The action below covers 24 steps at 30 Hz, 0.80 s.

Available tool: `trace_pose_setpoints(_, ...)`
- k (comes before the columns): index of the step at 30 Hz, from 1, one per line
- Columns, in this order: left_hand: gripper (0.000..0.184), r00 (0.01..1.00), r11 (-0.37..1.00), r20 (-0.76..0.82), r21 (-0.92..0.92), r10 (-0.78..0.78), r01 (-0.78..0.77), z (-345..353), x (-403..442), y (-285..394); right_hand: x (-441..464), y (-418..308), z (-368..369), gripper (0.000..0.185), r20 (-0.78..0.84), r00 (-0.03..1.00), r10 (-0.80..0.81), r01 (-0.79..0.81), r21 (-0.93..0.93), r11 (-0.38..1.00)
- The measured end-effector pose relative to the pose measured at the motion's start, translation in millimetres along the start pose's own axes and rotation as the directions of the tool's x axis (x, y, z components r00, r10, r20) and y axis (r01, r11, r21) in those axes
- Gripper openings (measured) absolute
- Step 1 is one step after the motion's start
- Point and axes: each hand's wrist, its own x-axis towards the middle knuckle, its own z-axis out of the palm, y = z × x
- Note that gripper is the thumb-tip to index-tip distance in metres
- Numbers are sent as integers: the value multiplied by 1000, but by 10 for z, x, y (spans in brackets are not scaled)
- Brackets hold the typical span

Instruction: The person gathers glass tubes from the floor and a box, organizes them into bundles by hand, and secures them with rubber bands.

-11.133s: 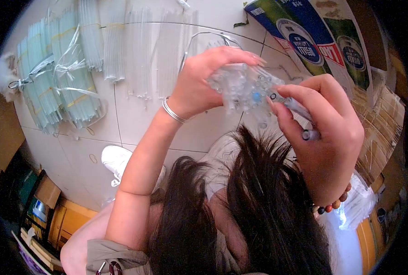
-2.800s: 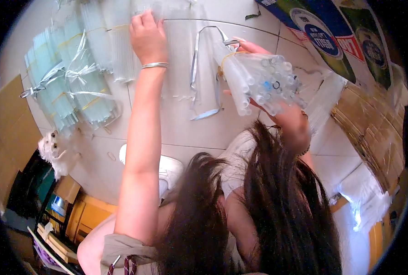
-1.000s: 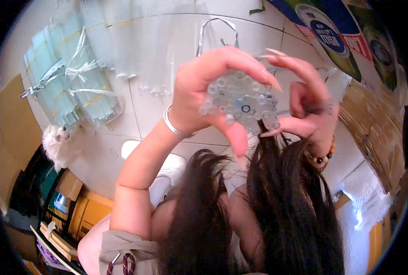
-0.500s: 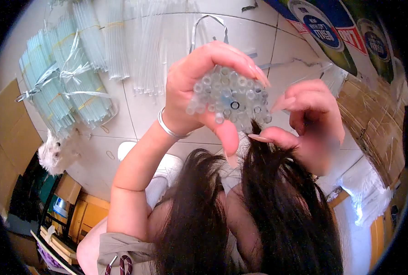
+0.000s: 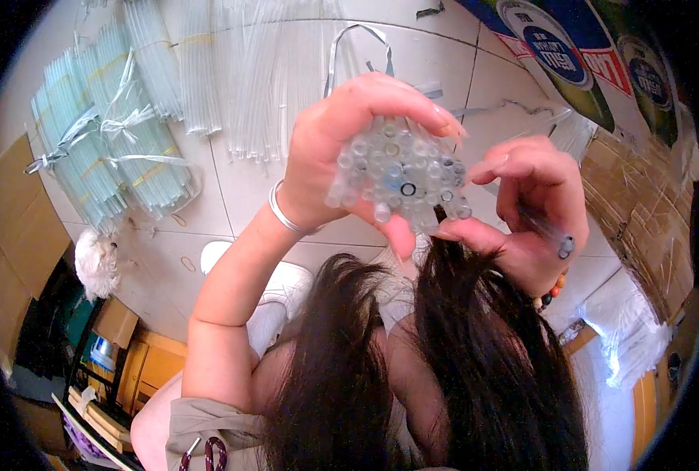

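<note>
A bundle of clear tubes (image 5: 400,169) is held with its open ends facing the camera. One end has a dark ring, and a blue spot shows near it. My left hand (image 5: 337,145) curls round the bundle from the left, thumb below and fingers over the top. At the bundle's right side is my right hand (image 5: 542,196), its thumb and index fingertips by the tube ends. Its other fingers are curled round one or two loose clear tubes (image 5: 567,248), whose ends stick out by the palm.
Tied bundles of greenish tubes (image 5: 141,157) and loose clear tubes (image 5: 259,102) lie on the tiled floor. A white strap loop (image 5: 357,35) is beyond my hands. A small white dog (image 5: 98,265) is at left. Printed cardboard (image 5: 549,55) and brown cardboard (image 5: 640,228) stand right.
My left hand has left the tubes on the floor and taken hold of the bundle, which my right hand was supporting. My right hand has moved to its right side. The dog's head has turned.
</note>
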Motion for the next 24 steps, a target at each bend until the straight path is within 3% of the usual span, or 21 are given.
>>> trace_pose_setpoints(6, 81, 1000, 990, 12, 140, 19, -20, 15, -12, 28, -30, -42, -28, 64, 9, 997, 78, -78, -15, 997)
trace_pose_setpoints(13, 61, 998, 967, 6, 247, 62, -61, 79, -90, 25, -47, -59, -44, 68, -6, 991, 134, -135, -60, 989)
trace_pose_setpoints(24, 50, 998, 984, 39, 168, 46, -52, 51, -146, -79, -17, -70, -89, 70, 64, 994, 89, -80, -127, 989)
